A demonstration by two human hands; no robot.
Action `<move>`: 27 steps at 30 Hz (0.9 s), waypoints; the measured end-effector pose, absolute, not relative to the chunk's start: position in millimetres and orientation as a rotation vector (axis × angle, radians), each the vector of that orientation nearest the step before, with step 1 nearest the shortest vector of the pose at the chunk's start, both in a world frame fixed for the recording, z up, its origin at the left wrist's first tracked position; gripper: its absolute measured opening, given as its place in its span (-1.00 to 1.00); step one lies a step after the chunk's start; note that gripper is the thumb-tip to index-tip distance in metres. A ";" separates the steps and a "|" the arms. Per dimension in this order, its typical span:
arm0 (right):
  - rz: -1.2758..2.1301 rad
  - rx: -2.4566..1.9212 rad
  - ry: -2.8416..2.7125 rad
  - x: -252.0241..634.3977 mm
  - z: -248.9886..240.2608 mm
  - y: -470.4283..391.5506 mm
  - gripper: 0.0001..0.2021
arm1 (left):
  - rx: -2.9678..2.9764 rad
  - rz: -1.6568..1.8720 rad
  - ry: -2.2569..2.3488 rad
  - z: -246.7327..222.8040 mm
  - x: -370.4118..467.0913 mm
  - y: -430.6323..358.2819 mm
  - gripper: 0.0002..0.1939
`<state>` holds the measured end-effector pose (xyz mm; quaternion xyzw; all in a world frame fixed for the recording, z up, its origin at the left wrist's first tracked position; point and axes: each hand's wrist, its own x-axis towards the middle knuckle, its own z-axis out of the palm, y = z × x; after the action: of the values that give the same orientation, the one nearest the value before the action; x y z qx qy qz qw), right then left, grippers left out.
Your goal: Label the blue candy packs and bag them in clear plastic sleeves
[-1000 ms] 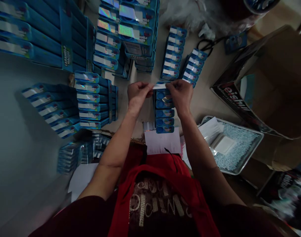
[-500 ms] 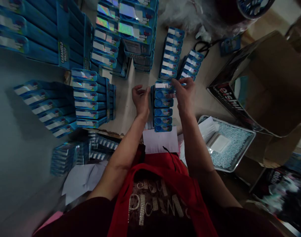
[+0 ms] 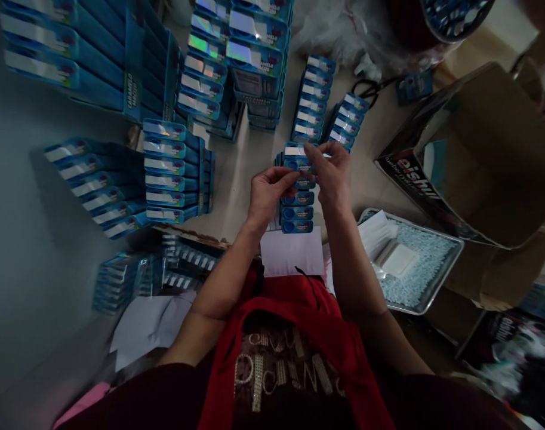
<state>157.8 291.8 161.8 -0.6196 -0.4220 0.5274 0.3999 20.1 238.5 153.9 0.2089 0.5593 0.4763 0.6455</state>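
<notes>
Several blue candy boxes, printed "Caramelo Macizo", stand in a row (image 3: 298, 213) on the table between my hands. The ones nearest me show a round blue mark; the farthest carries a white label (image 3: 294, 151). My left hand (image 3: 268, 192) is closed over the row, its thumb and fingertips pinched together. Opposite it, my right hand (image 3: 332, 174) is closed too, with the thumb and forefinger pinched above the far boxes. A small thin strip (image 3: 307, 175), partly hidden, lies between the two sets of fingertips. A white paper sheet (image 3: 292, 251) is at the row's near end.
Blue boxes with white labels stand in stacks (image 3: 165, 170) at left and shorter rows (image 3: 314, 98) beyond my hands. Black scissors (image 3: 366, 89) lie farther back. To the right are an open cardboard box (image 3: 478, 155) and a metal tray (image 3: 440, 286) of pale blue pieces.
My left hand has moved right, over the row, and its fingertips now meet the strip by my right hand. My right hand has stayed at the row's far end.
</notes>
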 end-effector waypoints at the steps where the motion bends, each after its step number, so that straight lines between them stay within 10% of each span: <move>1: 1.321 -1.588 -1.008 157.3 168.1 289.1 -0.44 | 0.469 1.081 1.274 154.1 18.6 237.9 -0.64; 27: 0.802 -1.909 -1.339 164.9 130.5 282.2 -0.58 | 0.560 0.886 1.537 122.2 -18.1 264.0 -0.76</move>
<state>164.9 282.2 130.5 -0.7305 -0.5122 0.3068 0.3315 -18.1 264.0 122.2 0.2415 0.6625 0.3820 0.5974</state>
